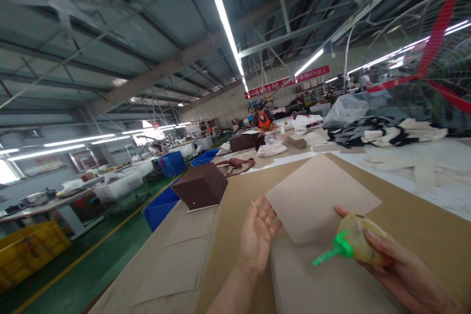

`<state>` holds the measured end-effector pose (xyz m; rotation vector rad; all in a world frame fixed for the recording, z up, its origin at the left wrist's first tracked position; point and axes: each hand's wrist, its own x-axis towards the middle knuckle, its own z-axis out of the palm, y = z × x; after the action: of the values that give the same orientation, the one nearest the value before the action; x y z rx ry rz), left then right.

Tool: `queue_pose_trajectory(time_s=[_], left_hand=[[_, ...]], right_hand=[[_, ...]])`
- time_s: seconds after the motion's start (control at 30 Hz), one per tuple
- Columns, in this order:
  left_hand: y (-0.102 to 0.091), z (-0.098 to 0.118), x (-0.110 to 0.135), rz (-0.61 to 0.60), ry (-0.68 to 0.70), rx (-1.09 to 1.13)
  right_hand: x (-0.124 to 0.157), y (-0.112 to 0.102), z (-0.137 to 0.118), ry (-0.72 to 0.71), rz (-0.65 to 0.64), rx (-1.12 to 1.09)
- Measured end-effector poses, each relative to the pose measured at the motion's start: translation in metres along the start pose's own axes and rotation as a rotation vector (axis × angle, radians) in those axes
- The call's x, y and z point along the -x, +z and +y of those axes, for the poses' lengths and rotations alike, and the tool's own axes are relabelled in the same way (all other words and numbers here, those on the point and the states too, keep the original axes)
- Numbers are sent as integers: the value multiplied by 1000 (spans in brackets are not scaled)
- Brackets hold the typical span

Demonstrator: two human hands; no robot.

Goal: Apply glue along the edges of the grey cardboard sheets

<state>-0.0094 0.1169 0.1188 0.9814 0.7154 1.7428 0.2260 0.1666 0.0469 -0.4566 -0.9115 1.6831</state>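
Note:
My right hand [392, 260] is closed around a squeeze glue bottle [362, 238], yellowish and stained, with a green nozzle [334, 249] pointing left and slightly down. One fingertip of that hand lies against a light beige-pink sheet [320, 196]. The sheet is turned at an angle above a stack of similar sheets [312, 279]. At the sheet's left edge is my left hand [258, 230], palm turned up and fingers loosely curled and apart. Its fingertips are beside or touching the edge; I cannot tell which.
A brown block-like stack [200, 186] stands at the table's left edge, near a blue bin [162, 208]. Fabric scraps [390, 130] and plastic bags [346, 109] lie further back. A large fan [423, 71] stands at right. Across the table sits another person [263, 118].

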Motion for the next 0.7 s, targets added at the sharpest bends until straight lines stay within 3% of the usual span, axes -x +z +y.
queue_pose_trajectory(time_s=[0.1, 0.2, 0.47, 0.57, 0.7], left_hand=[[5, -24, 27, -102, -158, -61], [6, -42, 47, -70, -253, -80], [-34, -9, 69, 43, -257, -307], [-38, -12, 85, 191, -248, -153], [-24, -32, 115, 417, -146, 170]], right_hand=[[4, 3, 7, 6, -26, 2], [14, 6, 6, 0, -80, 82], [33, -27, -17, 99, 105, 195], [40, -28, -9, 162, 103, 218], [56, -22, 11, 227, 46, 233]])
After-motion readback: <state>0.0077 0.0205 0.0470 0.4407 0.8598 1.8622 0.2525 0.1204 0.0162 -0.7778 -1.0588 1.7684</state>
